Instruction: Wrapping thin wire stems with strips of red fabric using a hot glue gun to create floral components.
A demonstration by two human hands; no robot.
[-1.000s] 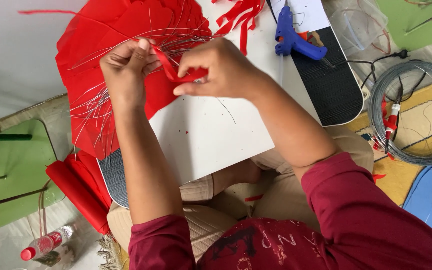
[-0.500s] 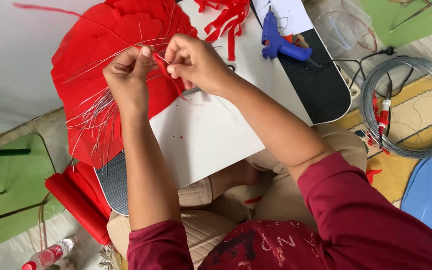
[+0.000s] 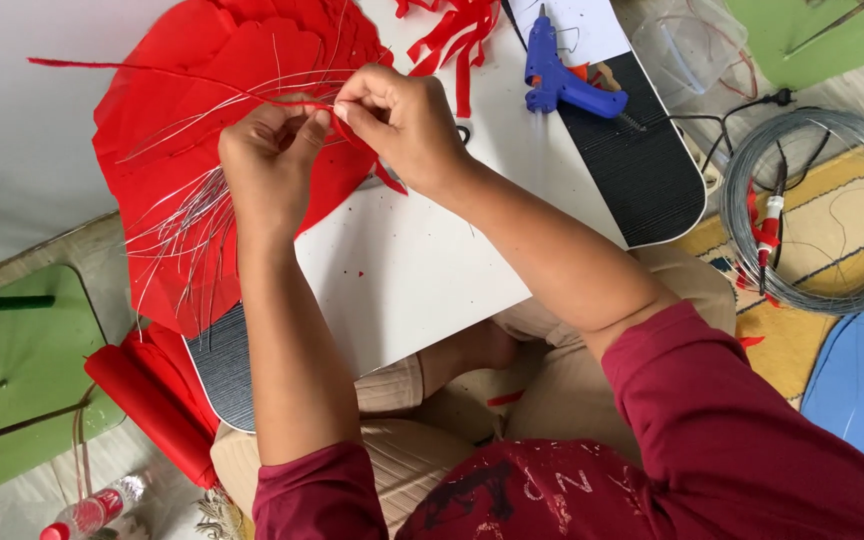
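A red paper strip (image 3: pixel 337 118), thin and narrow, held between both hands above the red paper petals (image 3: pixel 182 130). Left hand (image 3: pixel 270 160) closed on the strip near its end, fingers (image 3: pixel 297 128) pinched together on it. Right hand (image 3: pixel 402 120) just beside, touching the left one, fingers also closed on the same strip, with a loose red end hanging below toward the white board (image 3: pixel 422 270). Thin silver wires (image 3: pixel 187 225) spread in a fan across the petals, some reaching to the pinch point, a long one running far left. Whether a wire is inside the strip, cannot tell.

White board lying on a dark ribbed board (image 3: pixel 642 170) across the lap. On the upper part of it, a blue glue gun (image 3: pixel 562 80), with its black cable going right. Beside the gun, a bunch of cut red strips (image 3: pixel 462 30) at the top edge. To the far right, on the patterned floor mat (image 3: pixel 822 350), a coil of grey wire (image 3: pixel 812 210) with red-handled pliers (image 3: pixel 767 225) lying across it. At the lower left, a roll of red paper (image 3: pixel 147 405) under the board edge, green sheets (image 3: pixel 12 380) beside it, and a small bottle with red cap (image 3: pixel 87 515) near the corner. Dark red sleeves (image 3: pixel 732 420) pushed up on both arms.
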